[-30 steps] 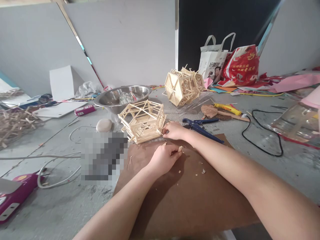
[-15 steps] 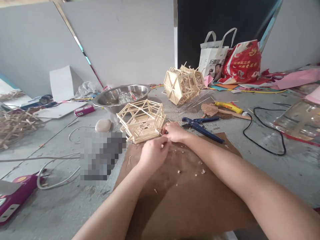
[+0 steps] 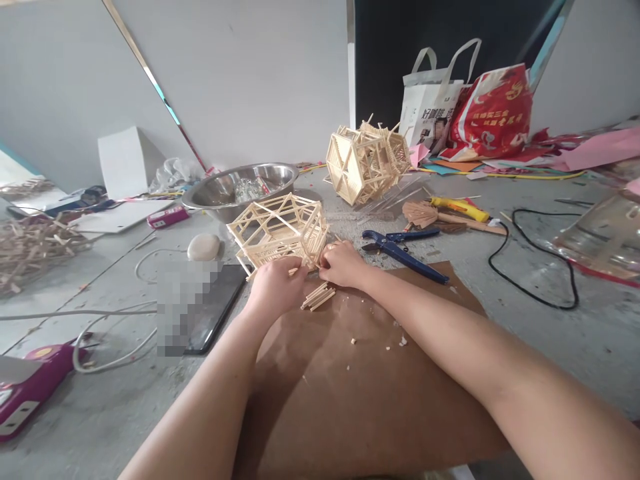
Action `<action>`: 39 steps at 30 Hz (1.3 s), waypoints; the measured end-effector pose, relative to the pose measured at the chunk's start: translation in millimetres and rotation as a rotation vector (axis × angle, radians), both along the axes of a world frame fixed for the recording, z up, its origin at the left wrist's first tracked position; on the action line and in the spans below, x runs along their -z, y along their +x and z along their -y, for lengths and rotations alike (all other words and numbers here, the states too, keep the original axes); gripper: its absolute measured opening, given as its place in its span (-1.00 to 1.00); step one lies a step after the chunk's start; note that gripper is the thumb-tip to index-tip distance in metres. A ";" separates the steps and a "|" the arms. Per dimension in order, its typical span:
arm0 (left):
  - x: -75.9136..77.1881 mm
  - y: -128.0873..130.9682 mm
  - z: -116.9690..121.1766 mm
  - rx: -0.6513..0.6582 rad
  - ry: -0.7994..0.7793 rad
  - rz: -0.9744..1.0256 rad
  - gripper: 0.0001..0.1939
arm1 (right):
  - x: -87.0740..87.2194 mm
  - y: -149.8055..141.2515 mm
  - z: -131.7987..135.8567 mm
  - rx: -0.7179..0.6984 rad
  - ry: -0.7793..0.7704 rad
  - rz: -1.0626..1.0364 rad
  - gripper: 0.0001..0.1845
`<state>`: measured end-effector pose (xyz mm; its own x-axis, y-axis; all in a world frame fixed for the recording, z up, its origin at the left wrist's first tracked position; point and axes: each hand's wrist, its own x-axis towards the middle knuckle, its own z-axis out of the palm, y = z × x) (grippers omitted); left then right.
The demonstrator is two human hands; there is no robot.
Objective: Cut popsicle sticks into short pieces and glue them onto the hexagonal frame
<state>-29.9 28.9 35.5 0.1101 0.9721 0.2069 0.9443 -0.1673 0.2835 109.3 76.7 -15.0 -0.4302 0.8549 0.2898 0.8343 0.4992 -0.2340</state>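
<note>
We had left hand, right hand at stick frame, grips unclear; judged it light, fragile, best held low

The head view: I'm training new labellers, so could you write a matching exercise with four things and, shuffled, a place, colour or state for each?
1. right hand
2. pliers
3. steel bowl
4. short sticks

A. blue
B. bunched beside the left hand
C. at the right end of the open stick frame
D. partly behind the open stick frame

Pairs: 1-C, 2-A, 3-D, 4-B
</note>
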 end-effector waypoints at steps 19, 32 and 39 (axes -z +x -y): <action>8.3 -7.1 -7.2 -0.024 0.103 0.257 -0.70 | -3.7 -2.7 6.9 -0.031 -0.069 0.024 -0.78; 14.7 -7.4 -8.9 0.063 0.081 0.269 -0.68 | -6.7 -11.6 11.9 0.054 -0.045 0.026 -0.77; 14.4 -6.7 -10.1 0.040 0.101 0.222 -0.66 | -8.0 -11.4 14.2 0.072 -0.039 0.051 -0.76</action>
